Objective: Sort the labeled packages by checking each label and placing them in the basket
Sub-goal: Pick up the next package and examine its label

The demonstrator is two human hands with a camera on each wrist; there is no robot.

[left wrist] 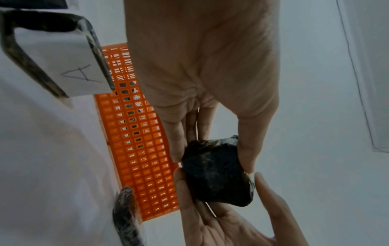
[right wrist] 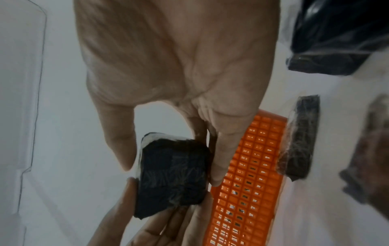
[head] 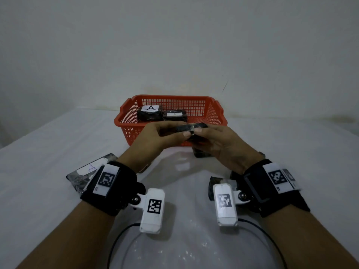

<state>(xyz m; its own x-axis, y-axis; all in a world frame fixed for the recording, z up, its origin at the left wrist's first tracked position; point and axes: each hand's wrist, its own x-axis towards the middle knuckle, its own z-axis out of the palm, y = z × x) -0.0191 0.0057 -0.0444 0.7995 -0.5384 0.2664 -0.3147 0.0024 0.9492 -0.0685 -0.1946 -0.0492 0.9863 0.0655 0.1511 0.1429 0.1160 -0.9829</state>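
Note:
Both hands hold one small black wrapped package [head: 191, 128] in the air just in front of the red basket [head: 136, 133]. My left hand [head: 184, 133] pinches its left end between thumb and fingers. My right hand [head: 198, 131] grips the right end. In the left wrist view the package [left wrist: 216, 174] sits between my left hand [left wrist: 210, 149] above and the right fingers below. The right wrist view shows a white strip along the edge of the package [right wrist: 172, 176]; no letter can be read. Two black packages labelled A [head: 150, 112] [head: 174, 115] lie inside the basket.
A flat package labelled A [head: 87, 170] lies on the white table by my left wrist. Another black package [head: 201, 154] rests under my right hand, and one more [head: 212, 181] lies near my right wrist. A white wall stands close behind the basket.

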